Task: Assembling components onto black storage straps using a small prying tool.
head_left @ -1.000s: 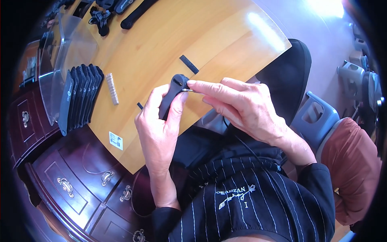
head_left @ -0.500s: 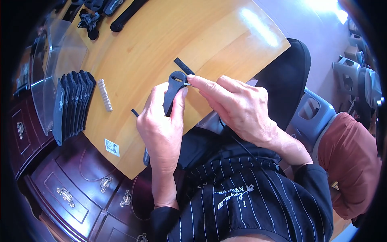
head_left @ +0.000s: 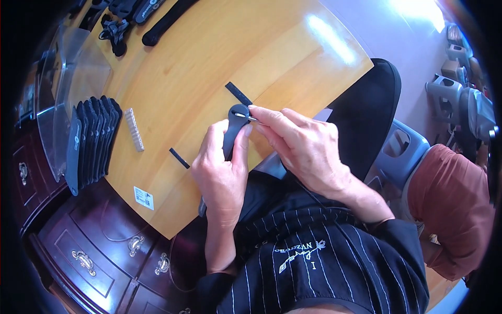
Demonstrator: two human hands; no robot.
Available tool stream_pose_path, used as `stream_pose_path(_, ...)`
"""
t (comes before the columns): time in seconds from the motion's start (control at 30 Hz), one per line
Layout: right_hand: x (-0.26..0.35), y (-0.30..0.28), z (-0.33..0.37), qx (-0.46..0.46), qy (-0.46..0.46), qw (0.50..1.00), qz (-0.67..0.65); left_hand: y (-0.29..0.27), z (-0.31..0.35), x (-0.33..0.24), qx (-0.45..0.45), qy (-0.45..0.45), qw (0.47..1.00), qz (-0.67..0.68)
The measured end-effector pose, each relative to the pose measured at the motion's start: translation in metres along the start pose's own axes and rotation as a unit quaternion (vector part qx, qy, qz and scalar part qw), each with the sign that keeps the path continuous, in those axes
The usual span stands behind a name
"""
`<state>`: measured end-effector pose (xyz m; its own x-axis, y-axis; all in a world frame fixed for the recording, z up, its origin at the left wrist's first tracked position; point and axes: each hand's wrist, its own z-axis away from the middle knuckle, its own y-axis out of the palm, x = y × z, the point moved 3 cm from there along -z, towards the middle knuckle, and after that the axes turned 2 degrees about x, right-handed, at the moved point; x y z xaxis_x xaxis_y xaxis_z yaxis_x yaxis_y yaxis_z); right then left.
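Dark-grey strap (head_left: pixel 230 137), slotted round end pointing away from person, held over yellow wooden table (head_left: pixel 193 68) near its edge. Left hand (head_left: pixel 222 167) closed on it, thumb on right side, fingers on left. Right hand (head_left: pixel 309 145) pinches slim metal tool (head_left: pixel 253 119) in fingertips at strap's round end; cannot tell how deep tip sits. Black strip (head_left: pixel 237 92) lies just beyond; shorter dark strip (head_left: pixel 179 157) left of left hand. Row of dark pieces (head_left: pixel 94 141) farther left, near pale ridged bar (head_left: pixel 134 130).
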<state>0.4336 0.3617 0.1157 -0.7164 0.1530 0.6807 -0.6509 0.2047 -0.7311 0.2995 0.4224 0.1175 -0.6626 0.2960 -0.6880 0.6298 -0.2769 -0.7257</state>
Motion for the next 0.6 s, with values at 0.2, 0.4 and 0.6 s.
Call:
stream_pose_path(0.2,-0.013,-0.014,-0.009,0.122,-0.034,0.981,-0.150,-0.014,0.008,-0.001,-0.005,0.089,0.995,-0.037)
stream_pose_path(0.4,-0.016,-0.017,-0.007,0.075,-0.055,0.988,-0.126,-0.015,0.009,0.001,0.044,0.100,0.994,0.008)
stream_pose_path(0.6,-0.024,-0.032,-0.009,0.168,-0.083,0.965,-0.184,-0.032,0.009,-0.005,0.146,0.055,0.984,0.081)
